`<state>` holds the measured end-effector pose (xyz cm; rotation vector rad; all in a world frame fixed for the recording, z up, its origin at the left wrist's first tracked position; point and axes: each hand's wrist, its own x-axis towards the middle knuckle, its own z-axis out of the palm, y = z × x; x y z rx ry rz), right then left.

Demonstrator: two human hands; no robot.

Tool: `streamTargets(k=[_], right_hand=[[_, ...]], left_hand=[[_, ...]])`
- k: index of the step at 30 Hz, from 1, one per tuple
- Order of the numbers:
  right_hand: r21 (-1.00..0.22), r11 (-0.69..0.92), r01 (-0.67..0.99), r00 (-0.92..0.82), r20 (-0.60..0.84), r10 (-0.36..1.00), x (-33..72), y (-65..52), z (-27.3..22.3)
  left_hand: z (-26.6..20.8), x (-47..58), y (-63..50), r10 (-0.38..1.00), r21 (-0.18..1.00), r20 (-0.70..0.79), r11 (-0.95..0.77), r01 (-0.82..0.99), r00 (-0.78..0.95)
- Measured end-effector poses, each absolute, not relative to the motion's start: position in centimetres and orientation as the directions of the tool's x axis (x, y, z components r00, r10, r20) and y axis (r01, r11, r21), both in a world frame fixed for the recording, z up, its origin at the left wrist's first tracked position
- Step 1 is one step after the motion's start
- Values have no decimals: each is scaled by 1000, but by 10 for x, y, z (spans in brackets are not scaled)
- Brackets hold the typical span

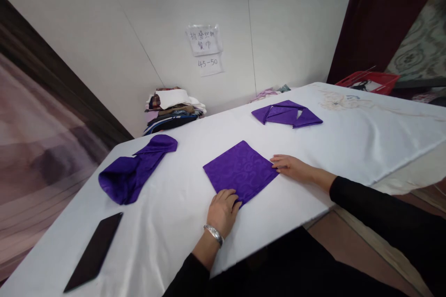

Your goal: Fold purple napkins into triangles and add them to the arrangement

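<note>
A purple patterned cloth napkin (240, 167), folded into a flat square, lies on the white-covered table with one corner towards the wall. My left hand (222, 211), with a silver bangle on its wrist, has its curled fingers and thumb closed at the square's near corner. At the right corner, the fingers of my right hand (291, 168) pinch the edge. To the left rests another purple napkin (139, 167), folded into a shape with a rounded, hollow end. A third purple napkin (287, 113), folded flat with pointed ends, sits towards the back right.
A black tablet-like slab (94, 250) lies at the table's left front. Behind the table are a stack of folded clothes (176, 109) and a red basket (386, 83). Handwritten paper signs (205, 48) hang on the wall. The white tablecloth (181, 232) has some creases.
</note>
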<state>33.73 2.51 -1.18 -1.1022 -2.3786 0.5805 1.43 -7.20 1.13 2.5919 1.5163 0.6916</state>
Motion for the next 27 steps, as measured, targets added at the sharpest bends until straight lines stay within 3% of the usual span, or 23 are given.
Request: streamTargets(k=[7,13,22,27], right_hand=[[-385,755,531,-691,318,649,325,29,9],[-347,792,502,-721,338,605,329,30,11],[-282,818,502,-747,334,574,338,21,13],[-269,844,464,-791,302,532,339,17,21]], left_hand=[[11,14,-68,849,343,356,-508,790,391],[12,16,-71,857,398,359,-498,770,369],[14,20,-74,847,379,352,-517,767,398],[13,15,-76,821,313,352,-556,770,450]])
